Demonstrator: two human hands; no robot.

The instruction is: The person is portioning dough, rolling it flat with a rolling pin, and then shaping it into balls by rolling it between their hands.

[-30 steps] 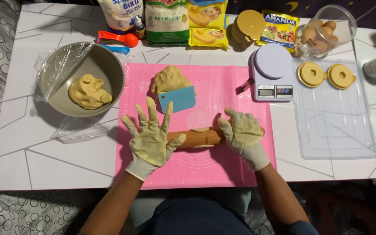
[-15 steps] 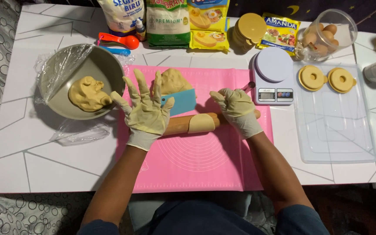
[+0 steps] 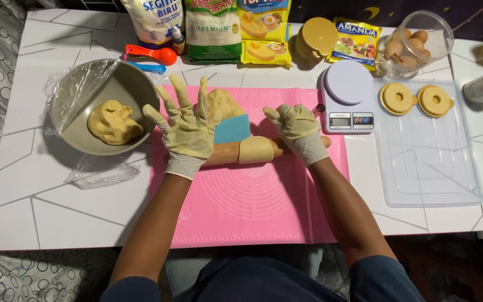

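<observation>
**Operator:** Pink silicone mat [image 3: 264, 207] is covering the middle of the white bench [image 3: 51, 218], and I am resting both gloved hands on the wooden rolling pin [image 3: 227, 151] lying across its upper half. My left hand [image 3: 188, 131] is lying flat on the pin with its fingers [image 3: 179, 92] spread wide and gripping nothing; my right hand [image 3: 300, 133] is pressing palm-down on the other end, fingers loosely curved, not closed around it.

**Observer:** Where is the dough sitting?

**Operator:** A strip of dough [image 3: 255, 149] is wrapping around the pin between my hands. A larger lump [image 3: 222, 103] is lying just beyond it, beside a blue scraper [image 3: 232, 129].

**Observer:** What is the hazard?

**Operator:** In my judgement, the strip is clinging to the pin and may tear, and the pin may bump the scraper or the grey bowl [image 3: 135, 84].
</observation>
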